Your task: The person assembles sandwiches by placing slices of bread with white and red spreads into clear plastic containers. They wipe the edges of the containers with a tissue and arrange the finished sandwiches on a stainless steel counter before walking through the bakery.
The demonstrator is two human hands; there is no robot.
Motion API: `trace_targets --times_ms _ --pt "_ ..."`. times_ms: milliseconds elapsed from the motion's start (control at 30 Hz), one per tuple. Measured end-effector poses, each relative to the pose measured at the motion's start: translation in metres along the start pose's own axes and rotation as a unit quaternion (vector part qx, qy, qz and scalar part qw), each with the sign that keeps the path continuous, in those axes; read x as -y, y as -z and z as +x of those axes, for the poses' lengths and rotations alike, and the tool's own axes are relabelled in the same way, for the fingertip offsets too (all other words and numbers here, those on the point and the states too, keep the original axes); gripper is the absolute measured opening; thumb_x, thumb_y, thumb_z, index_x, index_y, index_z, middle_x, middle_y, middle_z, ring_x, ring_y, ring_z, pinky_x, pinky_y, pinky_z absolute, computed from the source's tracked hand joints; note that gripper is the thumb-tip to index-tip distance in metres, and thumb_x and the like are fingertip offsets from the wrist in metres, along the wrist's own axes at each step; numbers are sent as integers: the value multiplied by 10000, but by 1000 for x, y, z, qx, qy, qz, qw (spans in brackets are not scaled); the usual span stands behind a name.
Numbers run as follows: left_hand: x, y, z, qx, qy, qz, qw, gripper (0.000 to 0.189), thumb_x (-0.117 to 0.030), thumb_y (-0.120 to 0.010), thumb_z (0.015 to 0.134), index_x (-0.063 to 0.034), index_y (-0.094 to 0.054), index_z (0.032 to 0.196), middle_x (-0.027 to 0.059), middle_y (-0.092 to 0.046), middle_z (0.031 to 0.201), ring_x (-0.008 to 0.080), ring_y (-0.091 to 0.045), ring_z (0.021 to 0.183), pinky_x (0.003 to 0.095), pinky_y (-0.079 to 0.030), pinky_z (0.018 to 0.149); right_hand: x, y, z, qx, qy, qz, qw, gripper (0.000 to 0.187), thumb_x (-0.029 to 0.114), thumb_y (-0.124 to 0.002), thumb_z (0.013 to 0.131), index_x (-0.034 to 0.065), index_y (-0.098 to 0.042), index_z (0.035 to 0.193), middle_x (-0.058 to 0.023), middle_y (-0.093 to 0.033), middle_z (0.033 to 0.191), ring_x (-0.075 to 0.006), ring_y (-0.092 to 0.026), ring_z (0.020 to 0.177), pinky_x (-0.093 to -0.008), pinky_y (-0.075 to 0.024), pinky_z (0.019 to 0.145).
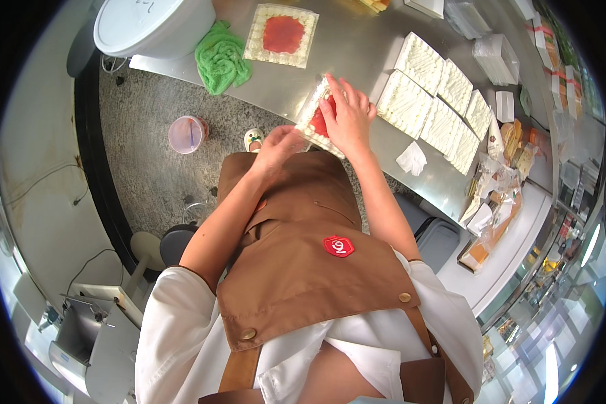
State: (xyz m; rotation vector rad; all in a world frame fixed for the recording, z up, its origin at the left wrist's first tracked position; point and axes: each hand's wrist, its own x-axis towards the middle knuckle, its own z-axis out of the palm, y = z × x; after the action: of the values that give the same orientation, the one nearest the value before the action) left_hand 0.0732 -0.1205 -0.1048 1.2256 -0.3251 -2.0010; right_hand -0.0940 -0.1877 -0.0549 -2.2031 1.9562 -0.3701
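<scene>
A square cream cake with a red topping point(319, 121), in what looks like a clear plastic box, is tilted at the front edge of the steel table point(353, 65). My left hand point(279, 151) has its fingers at the near left corner, slightly blurred. Across the top lies my right hand point(351, 116), thumb over the red part and fingers reaching to the far right side; it hides much of the cake. Farther back, a second boxed cream cake with a red square centre point(283, 34) rests flat on the steel.
Several cream-covered blocks point(406, 103) stand on the right, near a crumpled white tissue point(411, 158). A green cloth point(222, 58) lies beside a lidded white tub point(156, 30). On the floor are a plastic bucket point(187, 134) and a grey bin point(437, 245). Stacked clear packaging point(496, 59) sits far right.
</scene>
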Motion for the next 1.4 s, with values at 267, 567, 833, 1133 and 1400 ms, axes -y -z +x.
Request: trace_targets --times_ms 267,567,833,1133,1400 --pt "-8 -3 9 -63 6 -66 996 412 -352 -520 980 -37 -450 1236 60 -552 1140 146 -545 1022 337 -440 951 -10 -4 -19 22 -101 138 985 563 370 -560 923 38 -433 1360 -174 -577 1222 -346 -546 1096 -460 -407 942" --pt "-19 -1 2 -50 -11 -108 993 547 -404 -490 984 -31 -378 1369 97 -527 1268 202 -525 1149 354 -421 993 -4 -13 -46 21 -243 444 862 460 345 -543 961 -28 -520 1229 -209 -610 1154 -298 -576 1093 -398 -450 931" --pt "-53 -7 -20 -59 -17 -54 997 583 -402 -567 945 11 -438 1336 80 -498 1313 178 -467 1208 321 -351 1045 1 41 -50 89 -323 623 707 458 384 -504 990 -30 -599 1162 -62 -627 1086 -129 -530 1032 -281 -393 945" --pt "-103 -50 -31 -27 39 33 998 395 -395 -545 957 -36 -590 1116 69 -649 1061 160 -618 965 313 -491 875 0 64 -79 39 -354 662 659 291 332 -551 959 50 -617 984 17 -580 867 -83 -503 866 -254 -388 810" --pt "-153 -78 -28 30 108 151 982 290 -340 -587 939 -69 -607 1042 51 -644 963 129 -622 853 284 -509 771 -147 50 -137 -180 -257 -122 942 209 132 -626 872 85 -606 1075 -117 -582 1077 -253 -570 982 -358 -457 842"
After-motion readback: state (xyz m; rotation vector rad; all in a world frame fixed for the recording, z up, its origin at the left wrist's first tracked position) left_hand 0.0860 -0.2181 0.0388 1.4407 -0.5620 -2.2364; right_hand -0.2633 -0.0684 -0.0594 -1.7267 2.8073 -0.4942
